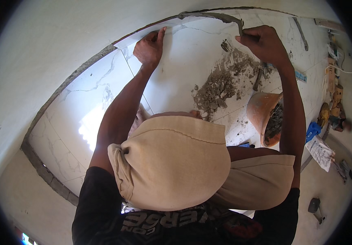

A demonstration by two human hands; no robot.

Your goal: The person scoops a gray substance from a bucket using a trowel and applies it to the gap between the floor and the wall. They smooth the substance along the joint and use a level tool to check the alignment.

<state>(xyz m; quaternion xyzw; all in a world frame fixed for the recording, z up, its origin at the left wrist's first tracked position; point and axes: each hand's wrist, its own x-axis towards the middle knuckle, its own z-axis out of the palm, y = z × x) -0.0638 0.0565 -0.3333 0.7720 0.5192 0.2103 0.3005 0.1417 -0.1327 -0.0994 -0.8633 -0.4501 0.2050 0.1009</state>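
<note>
A narrow white tile strip [137,37] stands along the foot of the curved-looking wall. My left hand [148,50] is closed at it, with one finger stretched up along its face; the other fingertips are partly hidden. My right hand [262,44] grips a trowel [225,17], whose grey, mortar-coated blade reaches left along the wall base, near the strip's far end. Between and below my hands, a heap of crumbly grey mortar [221,83] lies on the white marbled floor tiles [184,53].
An orange bowl [259,110] of mortar tilts beside my right forearm. A dark-handled tool [258,79] lies by the heap. Farther right are a long thin tool [301,34], a blue object [313,131], a white bag [319,152] and a mallet [315,206]. My bent knees fill the centre.
</note>
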